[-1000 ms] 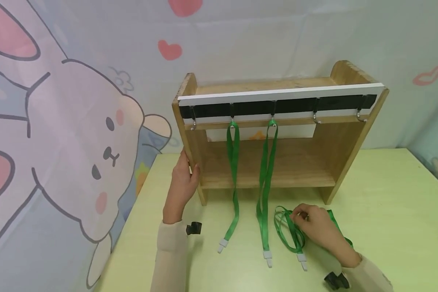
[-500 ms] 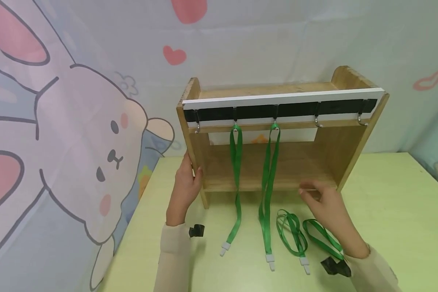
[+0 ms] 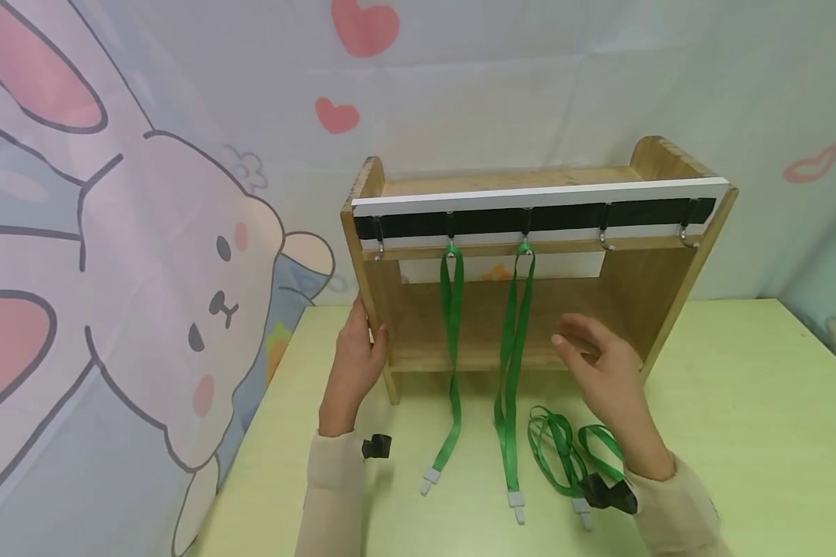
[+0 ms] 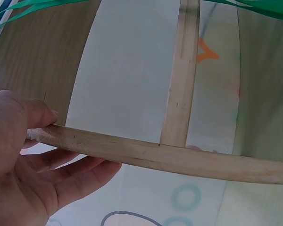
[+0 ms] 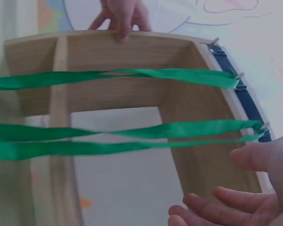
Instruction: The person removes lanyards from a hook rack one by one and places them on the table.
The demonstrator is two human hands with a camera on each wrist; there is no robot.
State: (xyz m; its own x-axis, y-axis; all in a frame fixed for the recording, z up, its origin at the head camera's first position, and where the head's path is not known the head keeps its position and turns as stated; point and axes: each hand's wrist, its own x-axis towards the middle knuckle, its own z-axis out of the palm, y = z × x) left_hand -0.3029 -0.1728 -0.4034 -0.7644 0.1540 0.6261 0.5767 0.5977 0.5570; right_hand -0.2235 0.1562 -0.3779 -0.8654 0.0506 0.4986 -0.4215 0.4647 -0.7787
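Note:
A wooden shelf rack (image 3: 512, 362) carries a white and black strip with metal hooks across its front. My left hand (image 3: 354, 360) grips its left side panel, thumb on the inner face and fingers outside, as the left wrist view shows at the panel's edge (image 4: 104, 143). Two green lanyards hang from hooks, one left (image 3: 453, 309) and one nearer the middle (image 3: 512, 340). My right hand (image 3: 609, 379) is raised before the shelf's right half, fingers relaxed and apart, holding nothing. In the right wrist view, the right hand (image 5: 245, 197) is near the middle lanyard, apart from it.
Below my right hand, a coiled green lanyard (image 3: 560, 452) with a pale clip lies on the yellow-green table (image 3: 759, 433). Another green loop (image 3: 602, 447) lies beside it, partly covered by the right wrist's black mount (image 3: 609, 493). Two further hooks (image 3: 604, 238) on the right hold nothing.
My right hand has risen from the coiled lanyards on the table, moving up toward the shelf and then slightly left. The left hand keeps its grip. The head view has tilted slightly.

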